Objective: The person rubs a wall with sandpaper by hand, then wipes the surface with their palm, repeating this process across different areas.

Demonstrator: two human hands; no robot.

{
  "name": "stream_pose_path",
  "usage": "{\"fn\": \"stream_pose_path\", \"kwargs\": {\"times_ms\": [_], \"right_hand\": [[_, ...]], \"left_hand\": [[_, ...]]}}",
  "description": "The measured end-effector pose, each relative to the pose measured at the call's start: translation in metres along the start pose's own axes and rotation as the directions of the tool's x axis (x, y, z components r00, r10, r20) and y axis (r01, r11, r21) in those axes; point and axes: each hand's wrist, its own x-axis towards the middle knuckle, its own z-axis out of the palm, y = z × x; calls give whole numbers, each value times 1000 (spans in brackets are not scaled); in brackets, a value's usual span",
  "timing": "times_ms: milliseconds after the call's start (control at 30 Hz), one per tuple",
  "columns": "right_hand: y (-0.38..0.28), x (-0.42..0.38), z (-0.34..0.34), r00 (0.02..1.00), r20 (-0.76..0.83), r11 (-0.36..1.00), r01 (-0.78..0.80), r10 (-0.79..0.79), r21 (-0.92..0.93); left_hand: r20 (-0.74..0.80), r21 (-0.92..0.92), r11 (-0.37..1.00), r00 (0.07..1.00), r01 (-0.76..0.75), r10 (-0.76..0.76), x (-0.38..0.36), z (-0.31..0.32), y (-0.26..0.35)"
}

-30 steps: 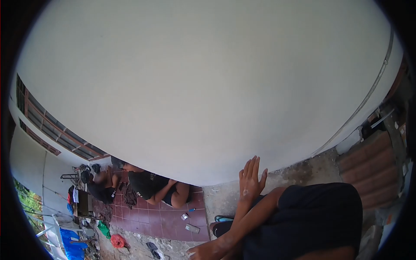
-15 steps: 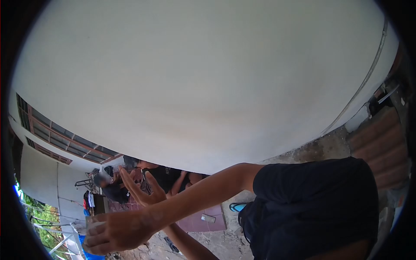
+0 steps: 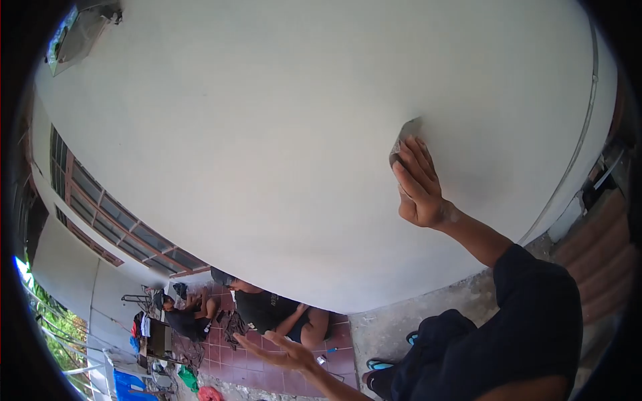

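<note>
My right hand (image 3: 420, 184) presses a thin grey piece of sandpaper (image 3: 409, 127) against the pale plastered wall (image 3: 281, 134). Its fingers lie together over the sheet, and one corner sticks out past the fingertips. Faint pale dust marks the wrist. Lower down, away from the wall, my left hand (image 3: 284, 354) is held out with its fingers stretched and nothing in it.
Two people sit on red floor tiles (image 3: 267, 377): one person in a black shirt (image 3: 267, 311), another person farther back (image 3: 187, 317). A barred window (image 3: 127, 224) runs along the left. Green and red bags (image 3: 209, 393) lie low. A cable (image 3: 575, 134) follows the wall's right side.
My right hand has swung from low on the left up to the wall at the right, sandpaper now against it. My left hand has dropped lower, and the view has shifted.
</note>
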Motion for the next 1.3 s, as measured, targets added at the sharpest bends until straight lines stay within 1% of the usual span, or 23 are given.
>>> {"fn": "stream_pose_path", "kwargs": {"times_ms": [33,67,133,167,233,267,333,367,433,500,533,600,667,733,800,867,900,1067,1133,1167,1200,1233,1300], "right_hand": [[5,-17,-5,999,38,997,-10,13,-79],[10,-32,-9,990,87,986,-98,110,-133],[16,-37,-17,953,175,963,-223,248,-155],[12,-38,-17,955,195,970,-198,223,-138],[14,-31,-16,930,240,941,-214,278,-261],[14,-26,-18,930,246,944,-209,273,-257],[25,7,-18,943,177,903,-197,281,-382],[32,27,-20,949,161,903,-193,271,-385],[48,69,-30,969,196,904,-55,150,-424],[54,84,-36,969,179,900,-77,169,-430],[54,87,-41,971,167,899,-83,170,-430],[35,51,-46,961,199,893,-88,193,-441],[26,12,-40,889,384,907,-74,249,-416],[31,13,-37,899,371,901,-55,231,-429],[36,22,-36,897,384,898,-34,221,-438],[40,47,-31,941,234,883,-116,244,-454],[40,46,-30,944,212,887,-138,252,-440],[37,2,-25,927,292,865,-64,236,-498],[46,36,-31,945,195,838,-124,264,-532],[50,49,-36,936,201,832,-141,288,-536],[56,63,-39,951,141,846,-169,274,-507],[62,73,-39,969,74,862,-175,237,-475],[49,57,-35,960,105,871,-185,258,-455]], "left_hand": [[105,36,999,994,10,-14,-27,17,-6],[207,64,998,978,24,-37,-52,36,-9],[299,-114,993,954,43,-7,-76,72,2],[304,-129,991,949,-43,81,-78,84,10],[251,-188,963,939,-192,236,-65,111,39],[255,-231,951,931,-205,263,-56,119,55],[210,-262,907,898,-328,386,-30,136,82],[192,-268,902,898,-339,395,-12,143,94],[109,-349,772,795,-532,597,27,152,121],[63,-321,722,747,-613,662,65,158,144],[79,-338,723,748,-602,659,77,160,151],[-33,-309,691,734,-653,678,100,169,160],[-64,-292,689,733,-663,678,108,175,158],[-53,-272,693,729,-668,682,110,183,152],[-57,-311,704,752,-639,657,108,195,149],[-64,-272,714,752,-646,656,104,199,152],[-87,-226,716,746,-661,661,105,202,156],[-91,-188,707,728,-682,679,111,207,154],[-66,-179,706,724,-685,686,108,206,158],[-72,-173,705,723,-688,687,108,207,157],[-85,-158,706,721,-691,687,108,205,152],[-95,-200,729,754,-654,650,107,205,152],[-87,-213,738,764,-641,639,107,202,151]]}}
